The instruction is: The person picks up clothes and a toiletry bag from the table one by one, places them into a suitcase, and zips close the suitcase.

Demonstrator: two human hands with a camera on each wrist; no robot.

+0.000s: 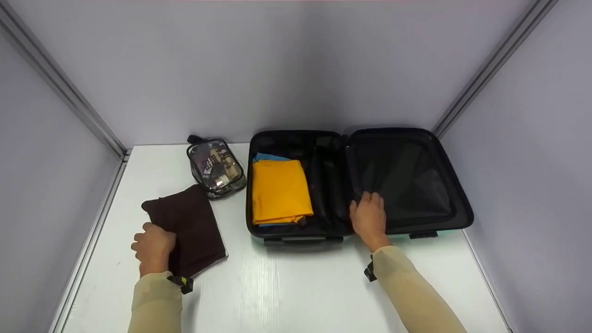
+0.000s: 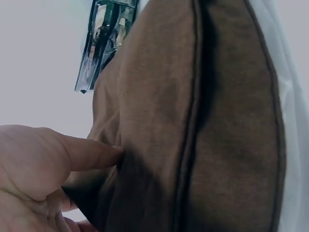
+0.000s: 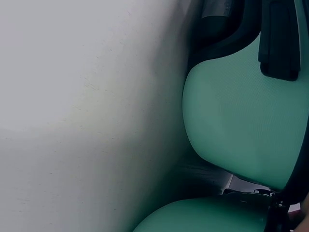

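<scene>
At the left of the head view, my left hand point(image 1: 155, 245) pinches the near left edge of a folded dark brown cloth point(image 1: 196, 226). Its thumb point(image 2: 91, 153) lies over the fabric in the left wrist view, with the other fingers partly hidden below. An open suitcase point(image 1: 249, 185) lies flat with both halves spread. My right hand point(image 1: 370, 217) rests at its middle seam, near the front, fingers pointing forward. A folded yellow cloth point(image 1: 282, 192) lies on a blue cloth point(image 1: 273, 157) in the left half. The right wrist view shows mostly the suitcase's green shell point(image 3: 241, 111).
Behind the brown cloth is a clear zip pouch point(image 1: 217, 169) with small items, near the suitcase's left side. The white table point(image 1: 259, 296) is bounded by grey panels at the back and sides. The suitcase's right half point(image 1: 407, 180) holds a dark lining.
</scene>
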